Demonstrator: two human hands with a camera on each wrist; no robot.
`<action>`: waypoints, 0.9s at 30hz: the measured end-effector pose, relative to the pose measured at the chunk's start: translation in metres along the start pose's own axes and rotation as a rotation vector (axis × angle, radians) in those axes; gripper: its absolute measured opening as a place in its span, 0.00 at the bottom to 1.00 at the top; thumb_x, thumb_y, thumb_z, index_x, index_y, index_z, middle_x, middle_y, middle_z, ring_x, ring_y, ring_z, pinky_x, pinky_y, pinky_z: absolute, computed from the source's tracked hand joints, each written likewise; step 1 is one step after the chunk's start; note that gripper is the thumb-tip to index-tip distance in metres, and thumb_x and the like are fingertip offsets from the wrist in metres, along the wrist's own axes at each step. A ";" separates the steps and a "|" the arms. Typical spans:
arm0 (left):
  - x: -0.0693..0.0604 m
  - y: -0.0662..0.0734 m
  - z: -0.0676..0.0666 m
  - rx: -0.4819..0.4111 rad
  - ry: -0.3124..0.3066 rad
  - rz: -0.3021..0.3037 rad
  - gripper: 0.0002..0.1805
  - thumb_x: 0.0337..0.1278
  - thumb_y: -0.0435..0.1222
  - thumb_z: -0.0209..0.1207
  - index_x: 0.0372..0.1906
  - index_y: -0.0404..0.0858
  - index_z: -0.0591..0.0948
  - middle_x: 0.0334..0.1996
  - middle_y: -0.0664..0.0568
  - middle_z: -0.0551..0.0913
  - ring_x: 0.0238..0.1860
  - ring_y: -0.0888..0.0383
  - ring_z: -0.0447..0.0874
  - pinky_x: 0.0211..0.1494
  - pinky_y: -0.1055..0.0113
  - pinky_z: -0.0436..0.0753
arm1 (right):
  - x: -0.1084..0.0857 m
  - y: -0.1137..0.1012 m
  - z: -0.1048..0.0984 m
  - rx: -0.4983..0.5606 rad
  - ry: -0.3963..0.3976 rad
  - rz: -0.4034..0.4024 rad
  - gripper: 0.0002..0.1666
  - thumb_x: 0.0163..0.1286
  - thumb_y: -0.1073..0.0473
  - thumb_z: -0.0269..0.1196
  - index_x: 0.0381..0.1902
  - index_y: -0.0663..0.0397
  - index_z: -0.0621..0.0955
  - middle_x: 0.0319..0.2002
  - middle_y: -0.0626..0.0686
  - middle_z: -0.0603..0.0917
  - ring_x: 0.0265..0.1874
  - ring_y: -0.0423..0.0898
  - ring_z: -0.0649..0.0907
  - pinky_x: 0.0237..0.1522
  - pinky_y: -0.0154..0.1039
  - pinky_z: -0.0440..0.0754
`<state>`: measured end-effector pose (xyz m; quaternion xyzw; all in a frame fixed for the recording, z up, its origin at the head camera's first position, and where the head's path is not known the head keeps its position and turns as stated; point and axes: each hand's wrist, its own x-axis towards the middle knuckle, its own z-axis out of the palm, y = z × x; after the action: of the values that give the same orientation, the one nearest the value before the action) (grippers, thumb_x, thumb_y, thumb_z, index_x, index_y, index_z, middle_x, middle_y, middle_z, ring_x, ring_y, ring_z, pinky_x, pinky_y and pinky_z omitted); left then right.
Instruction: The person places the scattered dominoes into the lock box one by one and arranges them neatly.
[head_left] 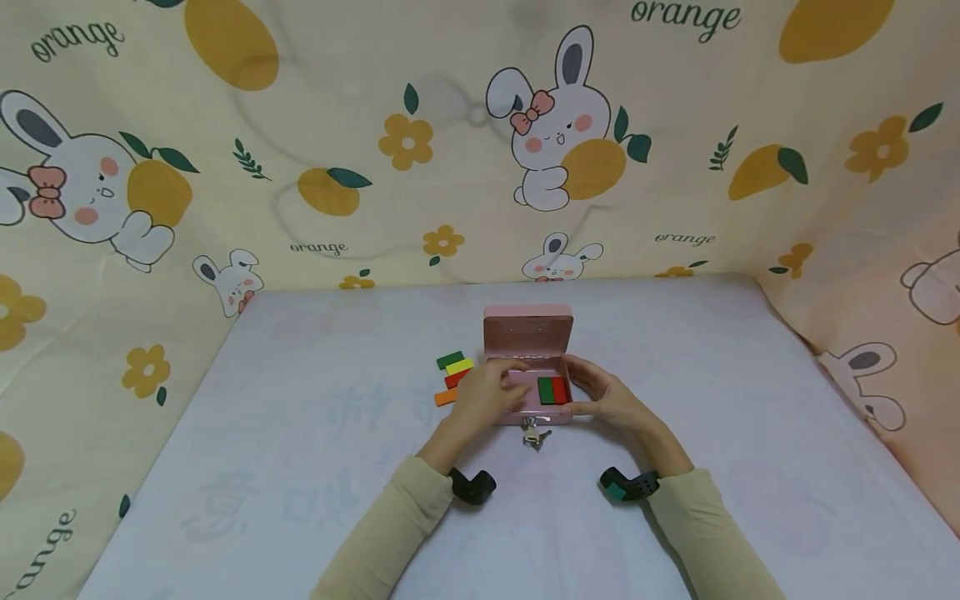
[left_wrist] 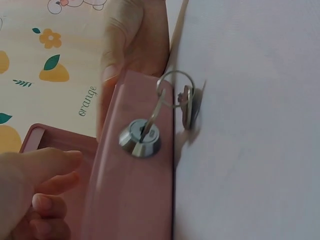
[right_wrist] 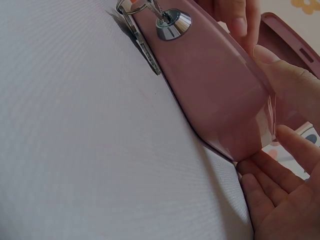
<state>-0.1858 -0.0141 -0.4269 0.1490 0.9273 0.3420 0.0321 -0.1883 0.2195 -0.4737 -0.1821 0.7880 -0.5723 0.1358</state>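
Note:
An open pink box [head_left: 513, 420] holds a green block [head_left: 546, 391] and a red block [head_left: 560, 390] side by side at its right. My left hand [head_left: 480, 396] reaches over the left part of the box; in the left wrist view its fingers [left_wrist: 59, 161] are loosely bent, with no object visible between them. My right hand [head_left: 617, 405] grips the box's right side, and in the right wrist view the thumb [right_wrist: 287, 75] lies on the rim, with other fingers [right_wrist: 272, 175] against the outer side. Part of the interior is hidden behind my left hand.
Left of the box lie a green block [head_left: 451, 360], a yellow one [head_left: 459, 367], a red one [head_left: 455, 379] and an orange one [head_left: 445, 398]. Keys [head_left: 535, 437] hang from the front lock [left_wrist: 140, 138]. The raised lid [head_left: 527, 333] stands at the back; printed cloth hangs behind the table.

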 end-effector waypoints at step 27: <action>-0.018 -0.034 -0.023 -0.048 0.092 0.035 0.16 0.56 0.42 0.65 0.48 0.40 0.84 0.17 0.59 0.61 0.19 0.64 0.57 0.23 0.74 0.54 | -0.001 -0.002 0.000 -0.017 0.009 -0.006 0.50 0.60 0.62 0.68 0.74 0.60 0.55 0.75 0.65 0.55 0.74 0.66 0.55 0.72 0.58 0.54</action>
<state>-0.1811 -0.0586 -0.4319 0.1485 0.9166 0.3710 -0.0131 -0.1873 0.2194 -0.4721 -0.1831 0.7929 -0.5668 0.1288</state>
